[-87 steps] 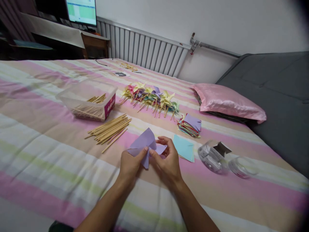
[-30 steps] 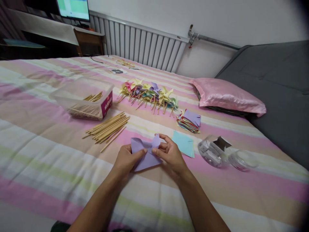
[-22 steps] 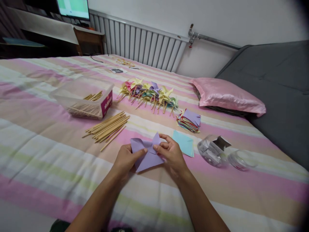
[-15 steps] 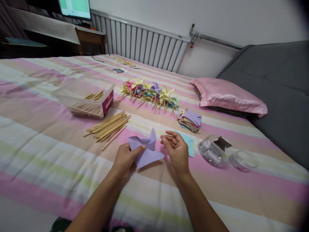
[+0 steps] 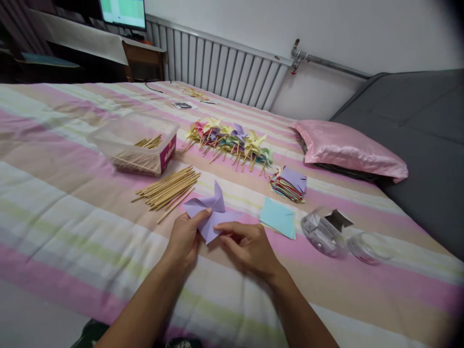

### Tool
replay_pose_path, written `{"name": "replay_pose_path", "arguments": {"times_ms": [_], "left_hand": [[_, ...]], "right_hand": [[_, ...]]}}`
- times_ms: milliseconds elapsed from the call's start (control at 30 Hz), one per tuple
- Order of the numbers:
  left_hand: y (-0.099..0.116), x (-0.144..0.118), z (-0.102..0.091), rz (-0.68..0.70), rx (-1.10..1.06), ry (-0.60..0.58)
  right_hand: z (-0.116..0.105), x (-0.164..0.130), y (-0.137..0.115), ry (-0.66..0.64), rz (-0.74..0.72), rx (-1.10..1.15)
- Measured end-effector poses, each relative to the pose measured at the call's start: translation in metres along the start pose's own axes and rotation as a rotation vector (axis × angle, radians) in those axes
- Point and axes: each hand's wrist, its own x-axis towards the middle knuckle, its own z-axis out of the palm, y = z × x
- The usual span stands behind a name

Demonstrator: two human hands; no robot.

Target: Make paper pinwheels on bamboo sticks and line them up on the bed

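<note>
We see a half-folded lilac paper pinwheel (image 5: 212, 212) low over the striped pink, green and beige bedsheet (image 5: 72, 203), in front of us and near its middle. Its long axis runs from lower left to upper right, and one folded blade stands up, pointing away from us toward the radiator. Our left hand (image 5: 184, 237) pinches the paper's near left edge, thumb on top and fingers underneath, wrist low and forearm coming in from the bottom of the view. Our right hand (image 5: 250, 246) lies just beside it, palm down, with the forefinger stretched left to touch the paper's near corner; whether it grips anything we cannot tell. The hands are close but not joined.

Just right of the paper lies a light-blue paper square (image 5: 278, 218); left and beyond it, a loose bundle of wooden sticks (image 5: 168, 187). Farther off are a row of finished coloured pinwheels (image 5: 232, 142) and a clear plastic jar lying on its side (image 5: 324, 229). The jar's contents are too blurred to make out, and our elbows are cut off by the lower edge.
</note>
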Motion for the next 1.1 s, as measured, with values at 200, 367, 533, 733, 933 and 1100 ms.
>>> {"name": "replay_pose_path", "arguments": {"times_ms": [200, 367, 533, 733, 933, 1100], "left_hand": [[0.001, -0.004, 0.003, -0.022, 0.037, -0.027], [-0.001, -0.005, 0.005, -0.002, 0.063, -0.044], [-0.004, -0.006, 0.007, 0.017, 0.059, -0.045], [-0.009, -0.008, 0.010, 0.042, 0.042, -0.010], [-0.011, -0.009, 0.009, 0.066, 0.050, -0.057], [-0.012, -0.008, 0.009, 0.066, 0.077, -0.077]], "right_hand": [[0.004, 0.003, 0.010, 0.093, 0.059, 0.093], [0.005, 0.004, 0.010, 0.175, 0.155, 0.212], [0.007, 0.004, 0.009, 0.241, 0.199, 0.294], [0.009, 0.004, 0.008, 0.270, 0.240, 0.297], [0.010, 0.004, 0.008, 0.326, 0.234, 0.190], [0.009, 0.004, 0.010, 0.370, 0.212, 0.117]]}}
